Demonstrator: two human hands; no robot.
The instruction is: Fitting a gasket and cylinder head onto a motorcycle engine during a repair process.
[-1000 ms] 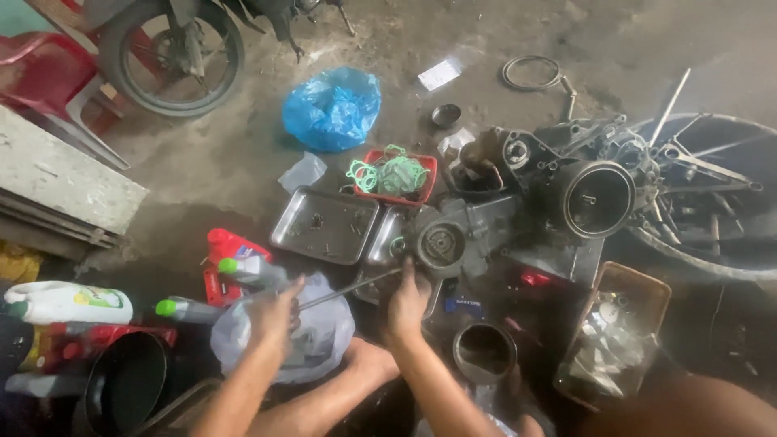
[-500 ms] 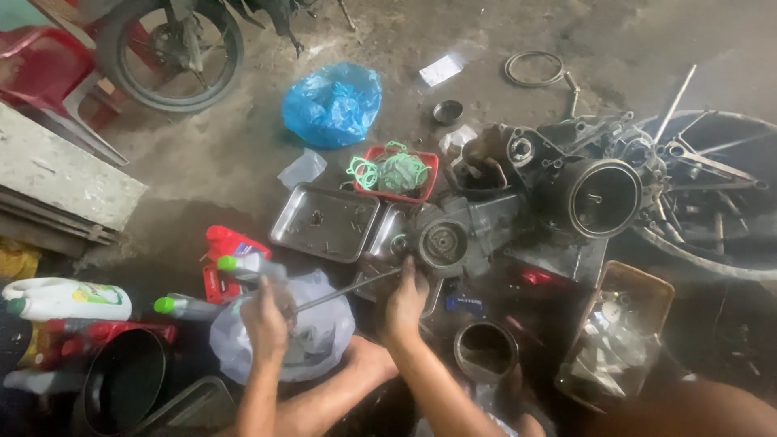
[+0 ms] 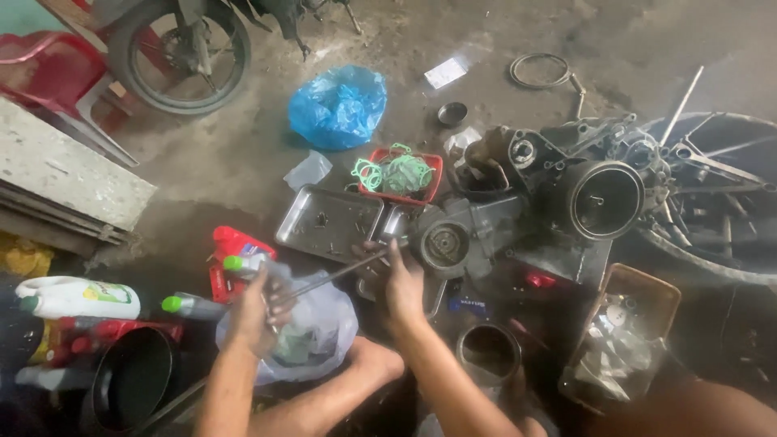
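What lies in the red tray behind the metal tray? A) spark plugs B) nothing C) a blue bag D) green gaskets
D: a heap of green gaskets fills the red tray, just beyond the metal tray; the blue bag sits apart on the floor farther back.

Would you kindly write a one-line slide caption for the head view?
Both hands, left hand and right hand, grip a thin metal rod over the workshop floor, beside a dismantled engine.
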